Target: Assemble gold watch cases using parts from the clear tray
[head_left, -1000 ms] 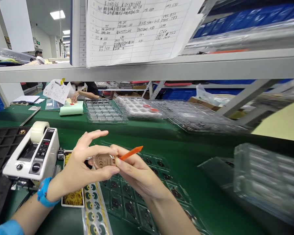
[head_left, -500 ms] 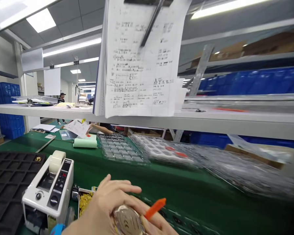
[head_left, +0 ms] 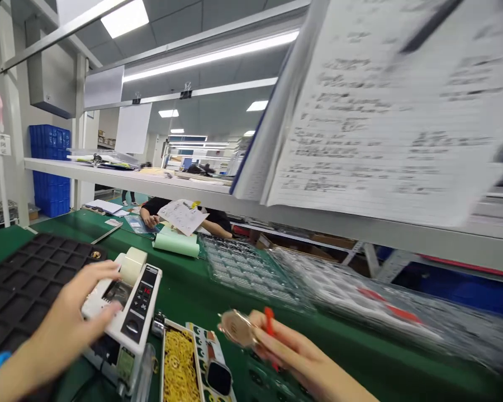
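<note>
My left hand, blurred and with a blue band at the wrist, is over the left side of a white tape dispenser. Its thumb and fingers are apart with nothing between them. My right hand holds a round, gold-rimmed watch case by its edge, together with an orange-red pointed tool. Between the hands a narrow box contains yellow ring-like parts. Beside it a square dark-faced watch lies on a printed card.
A black compartment tray lies at the left. Clear plastic trays run along the back of the green table. Above them is a white shelf with hanging handwritten sheets. Another person's hand is across the table.
The view has swung left. My hands, together around the watch case before, are now apart: the left over the tape dispenser, the right still holding the case and orange-red tool.
</note>
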